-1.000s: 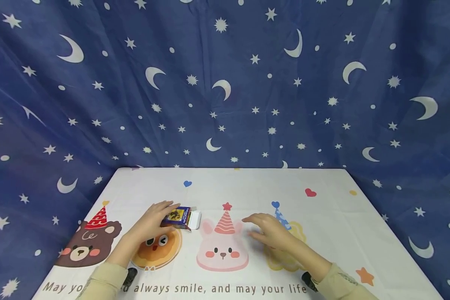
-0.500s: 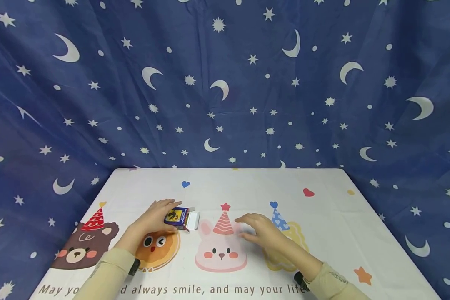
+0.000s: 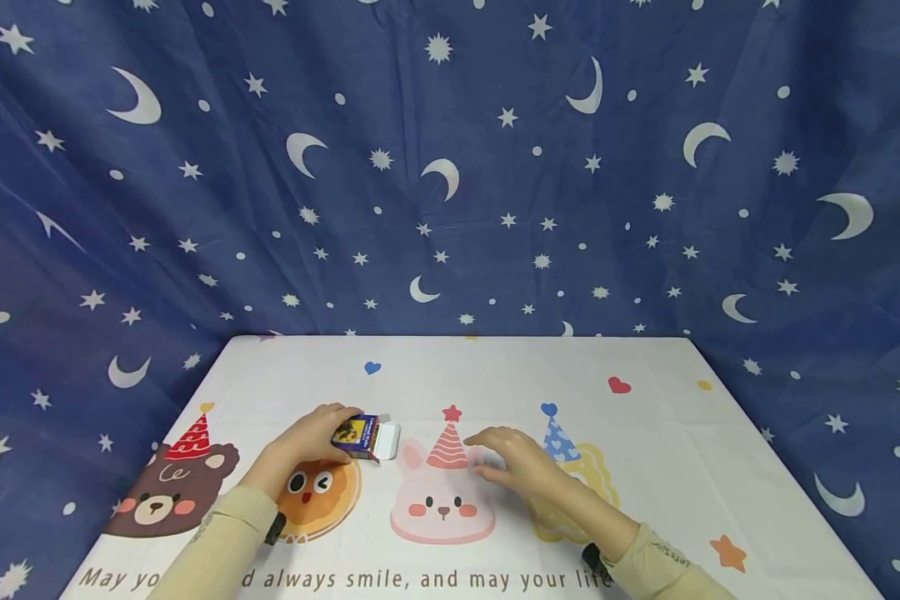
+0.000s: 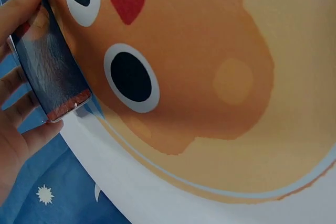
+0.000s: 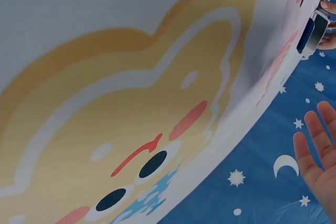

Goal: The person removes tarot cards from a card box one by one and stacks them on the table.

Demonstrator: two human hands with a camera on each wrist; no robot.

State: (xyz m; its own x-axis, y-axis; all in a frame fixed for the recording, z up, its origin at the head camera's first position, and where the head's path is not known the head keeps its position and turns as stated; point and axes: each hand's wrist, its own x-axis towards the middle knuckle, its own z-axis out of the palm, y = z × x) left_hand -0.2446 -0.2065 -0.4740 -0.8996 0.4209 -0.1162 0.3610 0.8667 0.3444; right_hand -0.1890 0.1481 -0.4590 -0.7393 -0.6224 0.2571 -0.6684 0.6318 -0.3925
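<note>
Box [image 3: 358, 437] lay on the surface [image 3: 450, 367], end flap [image 3: 387, 442] unfolded | left hand [image 3: 303, 440] pinched it with its fingers | right hand [image 3: 523, 461] apart, fingers loosely spread | I judged: steadying step; next called for right hand at flap.

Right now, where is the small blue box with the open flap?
In the head view, the blue box is left of centre in the left hand, just beyond the printed orange face, its white flap toward the printed rabbit.
</note>
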